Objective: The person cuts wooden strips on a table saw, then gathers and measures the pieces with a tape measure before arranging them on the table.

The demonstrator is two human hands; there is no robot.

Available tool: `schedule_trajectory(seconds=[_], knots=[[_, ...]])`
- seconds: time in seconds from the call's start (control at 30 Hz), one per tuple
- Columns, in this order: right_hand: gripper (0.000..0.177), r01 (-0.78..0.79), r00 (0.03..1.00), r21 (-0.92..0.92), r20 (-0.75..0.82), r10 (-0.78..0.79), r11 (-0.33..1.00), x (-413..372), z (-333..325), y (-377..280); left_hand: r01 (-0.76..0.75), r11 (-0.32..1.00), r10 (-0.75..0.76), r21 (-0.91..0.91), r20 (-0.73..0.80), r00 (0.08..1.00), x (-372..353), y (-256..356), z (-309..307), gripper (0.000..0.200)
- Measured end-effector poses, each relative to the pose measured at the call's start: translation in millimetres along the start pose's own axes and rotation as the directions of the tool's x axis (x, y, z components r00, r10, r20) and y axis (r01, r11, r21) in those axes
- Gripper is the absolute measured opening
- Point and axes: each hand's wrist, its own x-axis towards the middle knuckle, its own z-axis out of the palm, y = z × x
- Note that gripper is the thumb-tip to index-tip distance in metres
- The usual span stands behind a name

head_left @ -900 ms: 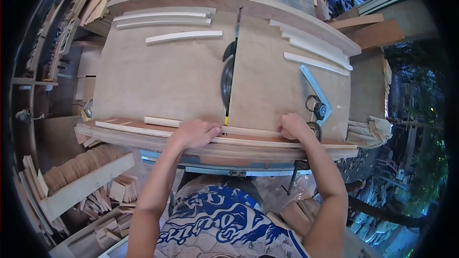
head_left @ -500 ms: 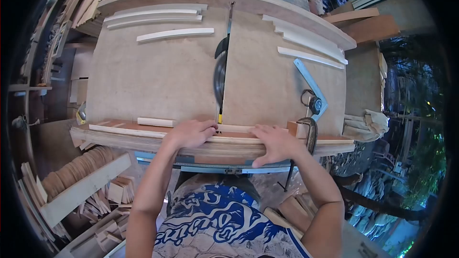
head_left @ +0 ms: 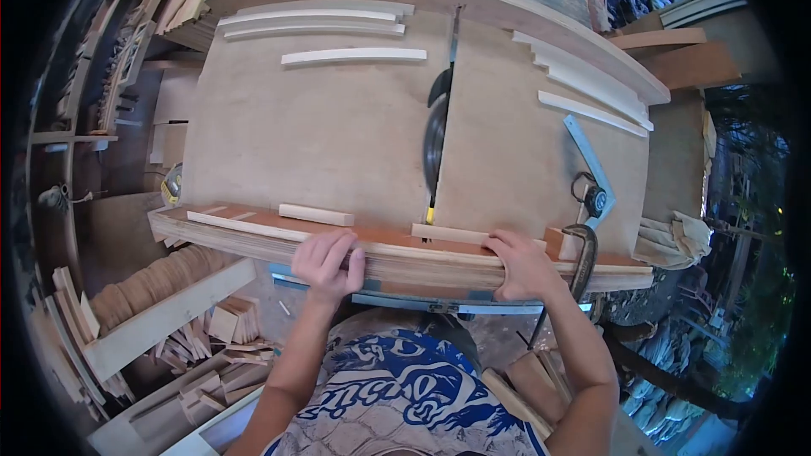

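My left hand (head_left: 328,263) is loosely curled at the front fence (head_left: 397,263) of a wooden sled, thumb beside the fingers; nothing shows in it. My right hand (head_left: 525,266) hooks over the same fence, its fingertips on a short wooden strip (head_left: 452,235) and its thumb on the fence's front face. The strip lies along the fence, its right end near a small stop block (head_left: 560,243) under a clamp (head_left: 585,257). Left of it, a shorter wood piece (head_left: 316,214) rests near my left hand.
A circular saw blade (head_left: 435,139) rises through the slot in the sled base (head_left: 338,135). Pale strips (head_left: 353,57) lie at the back left, more (head_left: 591,110) at the right. A metal square (head_left: 591,169) and tape measure (head_left: 596,201) sit right; offcuts (head_left: 236,321) are below left.
My left hand has come off the strip and moved left, curling at the fence. My right hand stays by the strip's right part. The whole view has shifted, so the sled appears farther right.
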Motion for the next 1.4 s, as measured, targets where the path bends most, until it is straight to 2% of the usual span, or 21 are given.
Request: schedule_trajectory(seconds=[0.07,0.13,0.23,0.53,0.7,1.2,1.4], knots=[[0.09,-0.035,0.999,0.024,0.036,0.034,0.999,2.9,-4.7,-2.4,-0.01,1.0,0.011,0.015,-0.033,0.999,2.7,-5.4,3.4,0.012],[0.09,-0.011,1.0,-0.039,-0.013,0.01,0.999,7.3,-6.2,-3.8,-0.023,0.999,0.024,0.024,-0.048,0.999,7.0,-7.0,4.6,0.011],[0.083,0.001,0.996,-0.015,-0.092,-0.002,1.0,12.7,-7.3,-4.8,-0.014,1.0,0.015,0.021,-0.057,0.998,15.7,-8.8,7.8,0.008],[0.086,0.004,0.996,-0.045,-0.085,-0.008,0.999,51.6,-49.5,17.6,0.037,0.997,-0.034,0.072,-0.043,0.999,64.4,-22.7,38.0,0.01],[0.085,-0.002,0.996,-0.059,-0.095,-0.003,0.998,61.8,-53.8,23.4,0.045,0.995,-0.044,0.087,-0.007,0.999,74.7,-27.7,44.9,0.01],[0.083,0.011,0.995,-0.063,-0.096,-0.018,0.998,82.3,-72.4,35.9,0.031,0.997,-0.027,0.071,-0.057,0.998,100.1,-34.1,62.8,0.006],[0.08,-0.004,0.993,-0.029,-0.12,0.001,1.0,107.4,-94.4,41.6,0.079,0.994,-0.078,0.069,-0.024,0.997,128.1,-44.3,77.1,0.009]])
